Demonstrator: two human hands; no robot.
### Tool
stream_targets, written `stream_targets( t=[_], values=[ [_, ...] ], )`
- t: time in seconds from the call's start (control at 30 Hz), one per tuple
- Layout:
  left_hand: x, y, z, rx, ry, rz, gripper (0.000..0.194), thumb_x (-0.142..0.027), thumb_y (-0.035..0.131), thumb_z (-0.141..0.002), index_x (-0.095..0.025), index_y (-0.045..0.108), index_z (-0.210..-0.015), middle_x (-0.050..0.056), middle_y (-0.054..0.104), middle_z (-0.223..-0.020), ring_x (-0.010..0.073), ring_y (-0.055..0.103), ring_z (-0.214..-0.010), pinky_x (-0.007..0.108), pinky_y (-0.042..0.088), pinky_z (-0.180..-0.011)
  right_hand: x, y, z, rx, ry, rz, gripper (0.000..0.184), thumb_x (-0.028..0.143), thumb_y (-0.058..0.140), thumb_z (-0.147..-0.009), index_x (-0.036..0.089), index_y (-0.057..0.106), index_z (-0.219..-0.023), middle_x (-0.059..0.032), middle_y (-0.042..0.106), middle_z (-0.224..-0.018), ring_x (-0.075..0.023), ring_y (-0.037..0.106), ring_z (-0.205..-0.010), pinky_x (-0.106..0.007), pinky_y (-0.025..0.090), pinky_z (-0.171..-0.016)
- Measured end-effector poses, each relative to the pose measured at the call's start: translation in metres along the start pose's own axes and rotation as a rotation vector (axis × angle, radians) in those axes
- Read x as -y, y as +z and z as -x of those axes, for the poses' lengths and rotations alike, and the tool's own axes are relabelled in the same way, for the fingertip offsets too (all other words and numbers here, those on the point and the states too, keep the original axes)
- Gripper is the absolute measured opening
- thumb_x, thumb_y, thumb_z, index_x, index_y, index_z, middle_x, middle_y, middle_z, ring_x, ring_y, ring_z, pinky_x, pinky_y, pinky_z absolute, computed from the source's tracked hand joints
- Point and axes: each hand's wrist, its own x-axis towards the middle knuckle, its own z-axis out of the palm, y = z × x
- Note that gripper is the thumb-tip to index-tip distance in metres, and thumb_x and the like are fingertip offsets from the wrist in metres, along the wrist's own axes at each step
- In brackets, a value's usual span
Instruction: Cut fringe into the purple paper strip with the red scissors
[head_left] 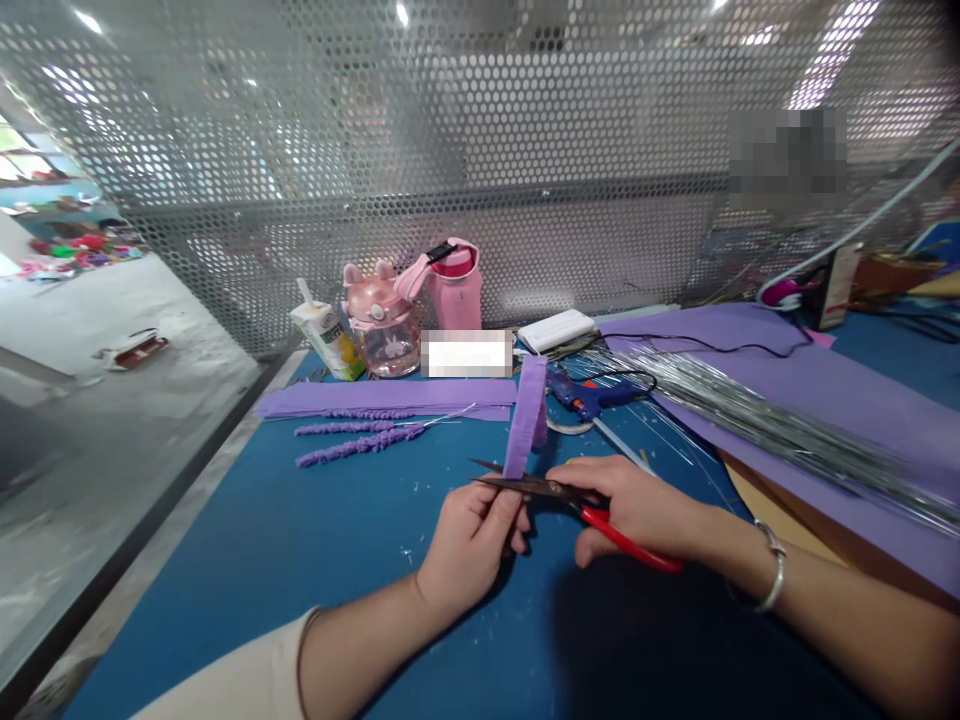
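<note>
My left hand (471, 540) is closed on the lower end of a purple crepe paper strip (527, 415), which stands upright over the blue table (315, 540). My right hand (637, 505) grips red-handled scissors (570, 500). Their dark blades are parted and lie across the strip just above my left fingers. A silver bangle (772, 570) circles my right wrist.
Behind lie folded purple paper strips (390, 398), two finished purple fringed stems (360, 440), a blue glue gun (592, 397), a bundle of silver wires (765, 425) on purple paper sheets (840, 400), two pink bottles (454, 285), a drink carton (326, 338) and a perforated metal screen (480, 150).
</note>
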Motion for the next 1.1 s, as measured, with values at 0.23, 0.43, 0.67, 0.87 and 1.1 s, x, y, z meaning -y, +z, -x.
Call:
stream_targets(
  t=[0.23,0.43,0.67,0.87,1.1],
  values=[
    [-0.0031,-0.0009,0.0002,0.024,-0.045,-0.006,0.04,-0.047,0.046,-0.09,-0.012,0.062,-0.077,0.0,0.056,-0.05,0.0077,0.048,-0.043,0.018,0.037,-0.045,-0.0028,-0.0019,0.0012,-0.006,-0.007,-0.003,0.052,0.058,0.073,-0.065,0.02,0.065,-0.099,-0.0021,0.063,-0.083,-0.0169,0.055,-0.074,-0.025,0.042,-0.067],
    [-0.0023,0.0001,-0.0008,0.035,-0.098,-0.004,0.04,-0.046,0.046,-0.09,-0.011,0.061,-0.08,0.001,0.057,-0.049,0.0071,0.046,-0.04,0.017,0.033,-0.041,-0.0042,-0.0009,0.0028,-0.015,-0.003,0.001,0.061,0.062,0.072,-0.061,0.019,0.064,-0.104,-0.0033,0.064,-0.086,-0.0178,0.056,-0.076,-0.026,0.042,-0.068],
    [-0.0025,-0.0003,-0.0018,-0.005,-0.07,0.047,0.035,-0.044,0.049,-0.088,-0.013,0.057,-0.077,-0.001,0.056,-0.051,0.0075,0.049,-0.043,0.017,0.037,-0.042,-0.0031,0.0,0.0033,-0.019,0.044,0.016,0.07,0.061,0.075,-0.058,0.02,0.06,-0.111,-0.0055,0.064,-0.099,-0.0214,0.059,-0.086,-0.029,0.044,-0.076],
    [-0.0041,-0.0006,-0.003,-0.034,-0.029,0.076,0.033,-0.042,0.048,-0.09,-0.014,0.055,-0.075,-0.003,0.053,-0.051,0.0062,0.046,-0.041,0.017,0.036,-0.041,0.0011,-0.0016,0.0069,0.035,0.095,0.034,0.086,0.056,0.079,-0.054,0.02,0.047,-0.125,-0.0082,0.054,-0.119,-0.0255,0.054,-0.105,-0.034,0.042,-0.089],
    [-0.0028,-0.0008,-0.0019,-0.015,-0.01,0.063,0.033,-0.041,0.049,-0.09,-0.014,0.056,-0.074,-0.002,0.054,-0.051,0.0064,0.048,-0.042,0.016,0.038,-0.042,0.0006,0.0,0.0072,0.039,0.083,0.008,0.083,0.053,0.081,-0.053,0.02,0.048,-0.122,-0.0064,0.053,-0.116,-0.0239,0.054,-0.103,-0.033,0.042,-0.09]
  ],
)
